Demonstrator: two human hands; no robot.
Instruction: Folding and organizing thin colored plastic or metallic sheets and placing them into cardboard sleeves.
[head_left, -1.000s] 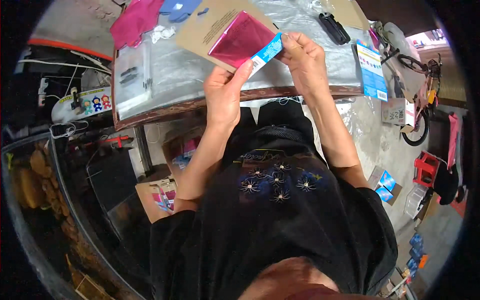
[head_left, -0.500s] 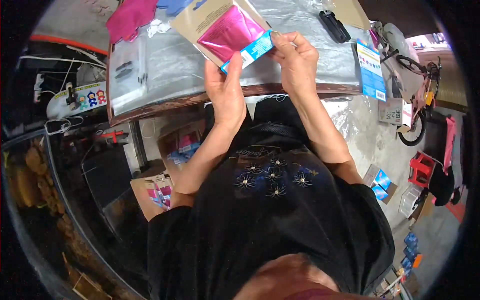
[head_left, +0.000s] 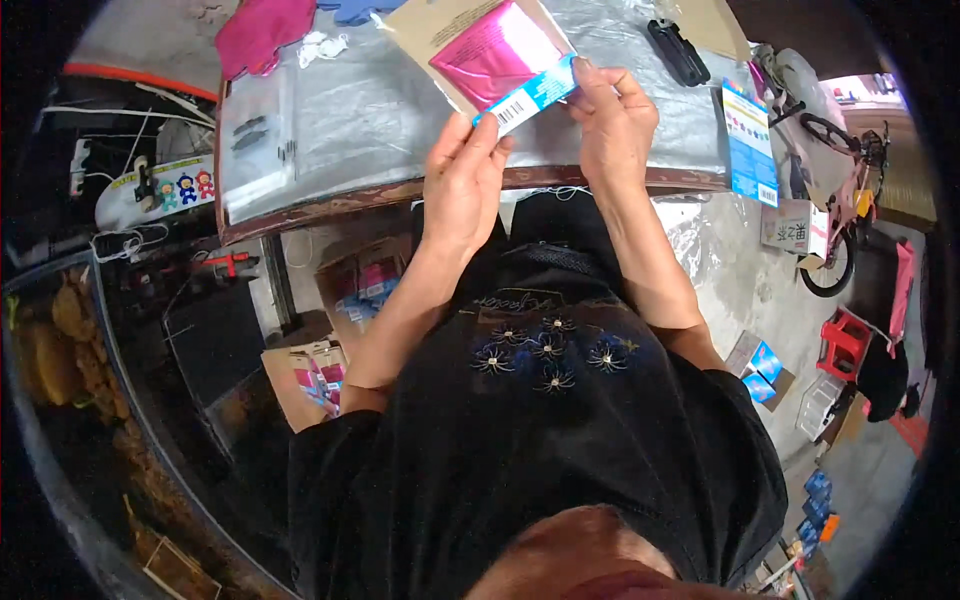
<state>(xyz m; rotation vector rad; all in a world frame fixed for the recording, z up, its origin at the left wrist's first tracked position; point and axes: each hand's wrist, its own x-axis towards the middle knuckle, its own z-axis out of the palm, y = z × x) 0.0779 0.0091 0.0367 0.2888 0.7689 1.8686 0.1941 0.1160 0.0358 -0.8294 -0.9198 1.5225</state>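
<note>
Pinching in right hand [head_left: 617,122] upper-right end of slanting blue-and-white paper strip [head_left: 532,95] on flat brown-and-pink package [head_left: 492,55]; touching lower-left end with half-curled left hand [head_left: 466,185], cannot tell if gripping.

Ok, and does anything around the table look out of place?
Slightly: the blue printed rectangular card juts past the right edge of the silver-covered table, and a crumpled white scrap lies loose near the magenta cloth. No spill shows.

Pink packet [head_left: 500,52] in right fingers [head_left: 600,92] above silvery table [head_left: 365,130]
</note>
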